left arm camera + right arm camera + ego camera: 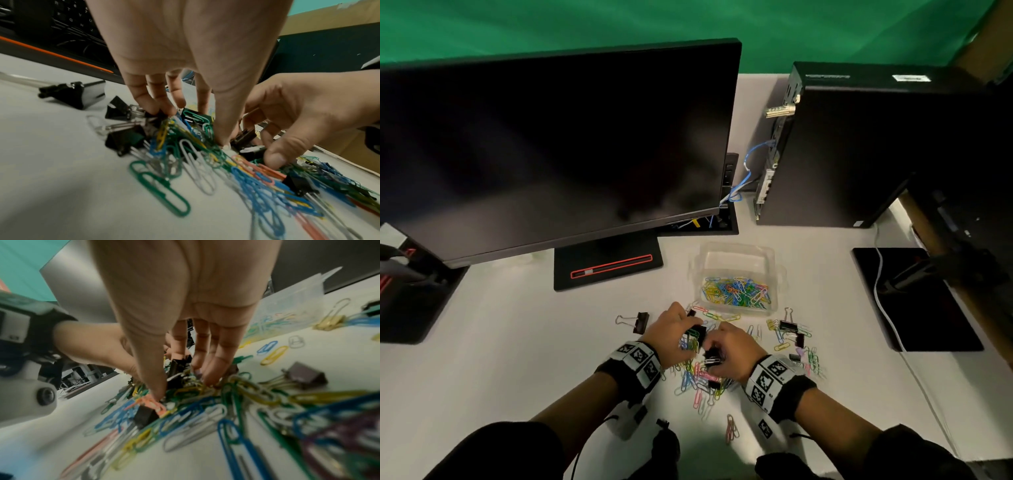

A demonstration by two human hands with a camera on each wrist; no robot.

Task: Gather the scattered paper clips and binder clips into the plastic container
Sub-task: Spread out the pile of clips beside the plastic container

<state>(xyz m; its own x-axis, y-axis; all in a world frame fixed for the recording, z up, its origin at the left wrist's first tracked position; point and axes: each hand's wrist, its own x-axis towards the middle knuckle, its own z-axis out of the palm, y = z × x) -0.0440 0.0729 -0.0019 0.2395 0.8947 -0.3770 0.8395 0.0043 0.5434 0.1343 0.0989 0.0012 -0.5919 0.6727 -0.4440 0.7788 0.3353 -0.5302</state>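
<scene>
- Hands: left hand and right hand both clutch the mixed heap of coloured wire paper clips and black steel binder clips, near the desk's front edge.
- Handling: light, slippery, tangling; best scooped from underneath.
- Clear plastic container stands just behind, part-filled.

On the worktop, the monitor stands along the far edge toward the left corner, and the computer case stands toward the far right corner. The plastic container sits between them, nearer the middle, with paper clips inside it. Just before the container lies the scattered heap of clips, both hands resting in it. One binder clip lies left of the heap; the mouse pad lies by the right edge.
</scene>
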